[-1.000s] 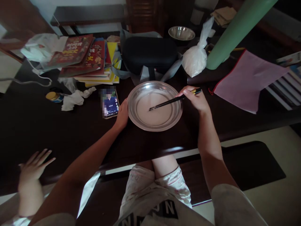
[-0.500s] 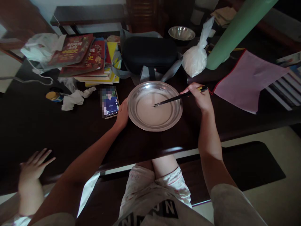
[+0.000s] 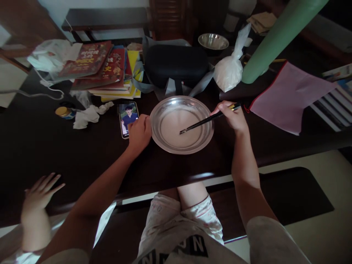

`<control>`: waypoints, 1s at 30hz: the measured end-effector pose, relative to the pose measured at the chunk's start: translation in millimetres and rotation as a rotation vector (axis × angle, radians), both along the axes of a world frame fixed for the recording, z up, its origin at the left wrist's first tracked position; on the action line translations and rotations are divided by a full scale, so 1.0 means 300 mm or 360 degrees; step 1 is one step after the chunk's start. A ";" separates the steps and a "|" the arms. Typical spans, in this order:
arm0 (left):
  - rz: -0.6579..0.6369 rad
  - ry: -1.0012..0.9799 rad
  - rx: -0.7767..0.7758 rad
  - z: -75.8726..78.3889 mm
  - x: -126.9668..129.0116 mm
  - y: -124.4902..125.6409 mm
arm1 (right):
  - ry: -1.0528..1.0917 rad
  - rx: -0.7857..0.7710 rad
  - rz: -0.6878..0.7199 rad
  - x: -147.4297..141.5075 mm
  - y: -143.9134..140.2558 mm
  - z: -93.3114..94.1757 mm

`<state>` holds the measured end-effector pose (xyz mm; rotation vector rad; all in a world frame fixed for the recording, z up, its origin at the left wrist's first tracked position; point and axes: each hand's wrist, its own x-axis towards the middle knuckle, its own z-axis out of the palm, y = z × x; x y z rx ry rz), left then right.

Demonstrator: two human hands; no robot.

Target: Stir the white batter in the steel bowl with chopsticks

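A round metal bowl [image 3: 165,137] with whitish batter [image 3: 178,128] is sitting on the dark table [image 3: 55,146]. Black chopsticks [image 3: 205,121] are being gripped by the right hand [image 3: 232,116] at the bowl's 3 o'clock, tips in the batter. The bowl's rim at 9 o'clock is being held by the curled left hand [image 3: 139,132]. A phone [image 3: 127,119] is lying just beside that hand. Writing on the red books [image 3: 96,64] at 11 o'clock is too blurred to be read.

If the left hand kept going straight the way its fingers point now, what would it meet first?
Most likely the phone: the left hand, beside the metal bowl, has fingertips at or over the phone's near edge. Contact is unclear from this view.
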<state>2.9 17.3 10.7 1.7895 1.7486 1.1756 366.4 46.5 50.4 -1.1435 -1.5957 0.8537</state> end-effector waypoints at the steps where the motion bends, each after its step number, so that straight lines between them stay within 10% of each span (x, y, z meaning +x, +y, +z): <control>1: 0.0027 0.0060 0.0019 0.007 0.001 -0.005 | -0.0012 -0.0010 0.0025 -0.002 0.000 -0.002; 21: -0.0038 -0.0162 -0.0075 0.009 0.007 0.005 | 0.0056 0.0026 0.0003 -0.003 0.005 -0.009; 30: -0.0071 -0.0809 -0.0143 -0.088 0.052 0.023 | 0.0096 0.0087 -0.0043 -0.001 0.005 -0.009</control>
